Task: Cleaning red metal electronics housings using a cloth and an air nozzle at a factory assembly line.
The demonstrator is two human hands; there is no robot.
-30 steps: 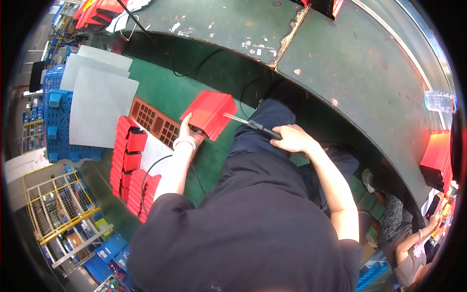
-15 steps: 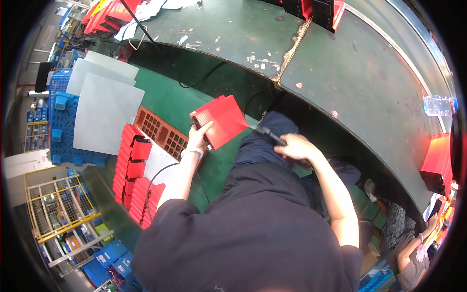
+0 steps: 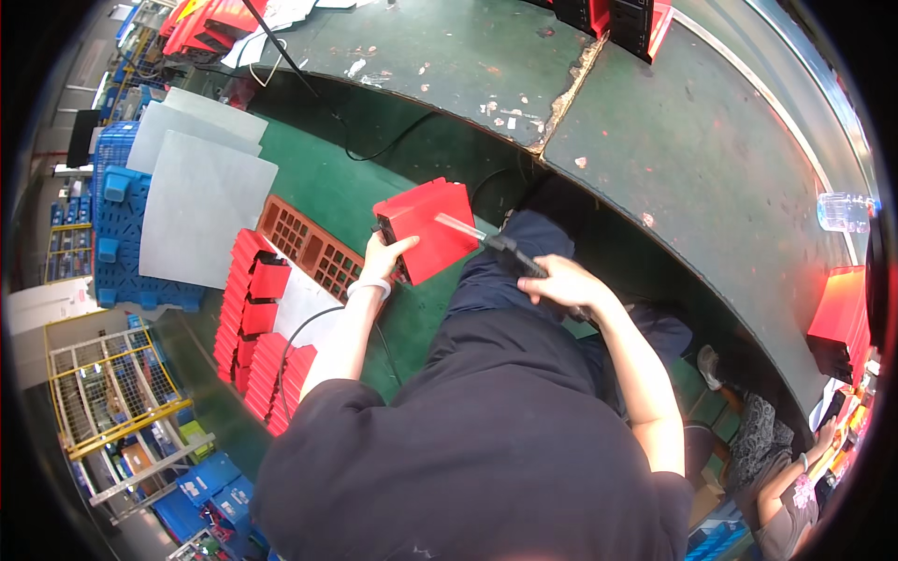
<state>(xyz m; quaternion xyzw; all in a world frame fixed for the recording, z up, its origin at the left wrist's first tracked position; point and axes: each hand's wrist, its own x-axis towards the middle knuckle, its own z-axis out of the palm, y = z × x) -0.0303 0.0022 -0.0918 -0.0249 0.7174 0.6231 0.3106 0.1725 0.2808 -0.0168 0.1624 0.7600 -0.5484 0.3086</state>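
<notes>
My left hand [image 3: 382, 260] grips a red box-shaped housing [image 3: 435, 252] by its black-edged left end, thumb on the red face. The housing is held tilted above the floor, beside my knee. In my right hand [image 3: 567, 284] is a black-handled tool [image 3: 510, 252] with a pale, straight, rod-like tip. My fingers wrap its handle, and the tip lies over the red face. Whether it touches the surface I cannot tell, nor what kind of tool it is.
Stacked red housings [image 3: 248, 313] and a brown perforated crate [image 3: 313, 251] stand at left, near grey sheets [image 3: 208, 210] and a blue plastic pallet [image 3: 122, 238]. The worn green workbench [image 3: 687, 140] curves ahead, bearing a clear bottle [image 3: 842, 212]. Another person's arm [image 3: 790, 477] shows at lower right.
The tool's tip has moved left and up, from the housing's right edge onto its red face. The housing has shifted slightly right, still in my left hand.
</notes>
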